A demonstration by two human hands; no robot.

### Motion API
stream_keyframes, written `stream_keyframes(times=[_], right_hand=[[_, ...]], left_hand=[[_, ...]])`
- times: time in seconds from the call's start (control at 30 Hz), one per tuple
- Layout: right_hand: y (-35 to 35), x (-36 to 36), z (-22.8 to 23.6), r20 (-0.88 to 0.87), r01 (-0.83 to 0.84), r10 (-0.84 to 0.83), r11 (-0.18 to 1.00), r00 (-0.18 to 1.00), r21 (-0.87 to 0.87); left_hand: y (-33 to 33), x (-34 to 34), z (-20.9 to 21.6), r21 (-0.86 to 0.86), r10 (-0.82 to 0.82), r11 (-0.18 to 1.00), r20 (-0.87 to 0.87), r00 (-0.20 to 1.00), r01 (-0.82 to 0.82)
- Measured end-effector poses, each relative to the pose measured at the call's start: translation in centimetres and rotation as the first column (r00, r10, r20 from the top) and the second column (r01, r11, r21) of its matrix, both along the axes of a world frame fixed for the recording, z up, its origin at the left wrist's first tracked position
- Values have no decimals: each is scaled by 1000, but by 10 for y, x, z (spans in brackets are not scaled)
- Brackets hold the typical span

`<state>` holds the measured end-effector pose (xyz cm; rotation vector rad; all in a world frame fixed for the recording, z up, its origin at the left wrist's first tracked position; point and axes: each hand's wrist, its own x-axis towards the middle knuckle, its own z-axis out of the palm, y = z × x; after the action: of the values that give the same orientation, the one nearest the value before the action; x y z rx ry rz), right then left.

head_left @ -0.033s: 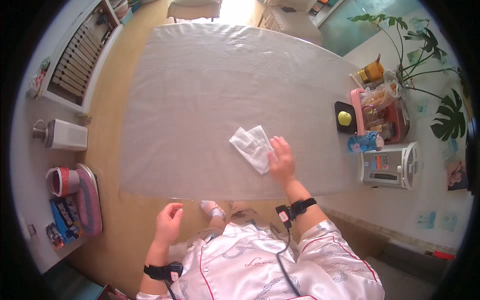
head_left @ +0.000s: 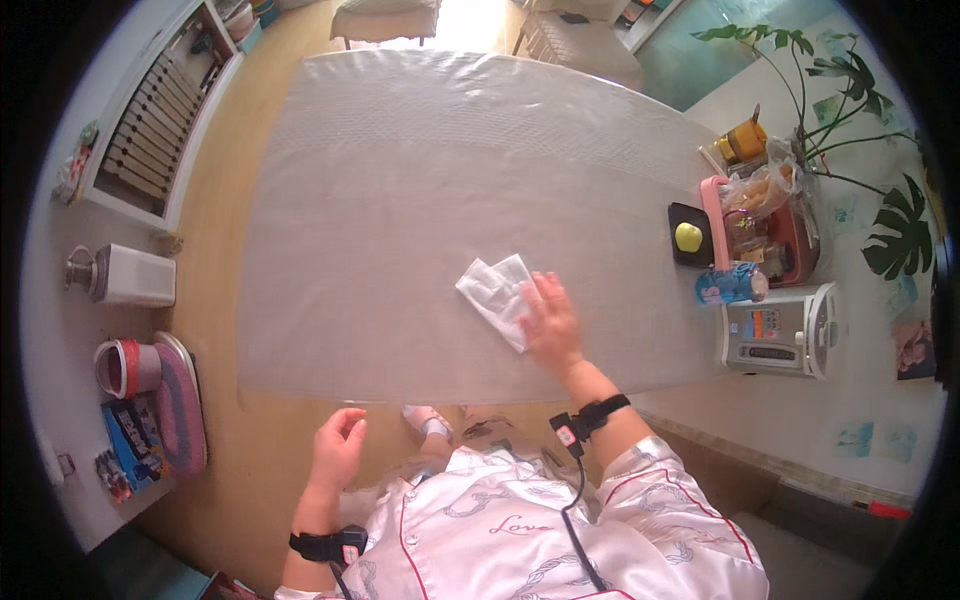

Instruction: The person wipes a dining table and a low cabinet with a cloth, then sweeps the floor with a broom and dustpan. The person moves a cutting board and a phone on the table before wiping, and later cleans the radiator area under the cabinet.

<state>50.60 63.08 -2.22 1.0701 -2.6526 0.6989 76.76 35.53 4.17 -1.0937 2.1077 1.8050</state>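
Note:
A folded white cloth or tissue (head_left: 495,292), I cannot tell which, lies on the grey-covered table (head_left: 400,230), right of its middle and towards my side. My right hand (head_left: 550,322) rests over the cloth's right edge, fingers stretched out and lying flat rather than wrapped round it. Short of the table's near edge hangs my left hand (head_left: 340,440). It is empty, its fingers loosely bent and the thumb a little apart. Black straps circle both forearms.
Along the table's right side stand a green apple (head_left: 688,237) on a black tray, a pink basket (head_left: 713,215) with bagged items, a blue can-like container (head_left: 728,285) and a white water boiler (head_left: 775,332). A leafy plant (head_left: 895,235) rises behind them. A white bin-like container (head_left: 138,275) stands left.
My right hand has shifted slightly left, further over the cloth. The cloth has moved a little and its near edge is more covered. My left hand has barely moved.

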Motion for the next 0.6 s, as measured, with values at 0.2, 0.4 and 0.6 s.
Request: stream_keyframes(times=[0.2,0.4,0.6], right_hand=[[-61,-4,-35,125,-309,290,934,949,177],[50,-71,-50,144,-122,81,944,986,305],[53,-248,-49,38,655,-721,649,692,387]], left_hand=[[12,-26,0,-115,-64,991,74,995,72],[8,-40,-1,-125,5,992,99,995,8],[21,-38,8,-28,187,982,145,971,-185]])
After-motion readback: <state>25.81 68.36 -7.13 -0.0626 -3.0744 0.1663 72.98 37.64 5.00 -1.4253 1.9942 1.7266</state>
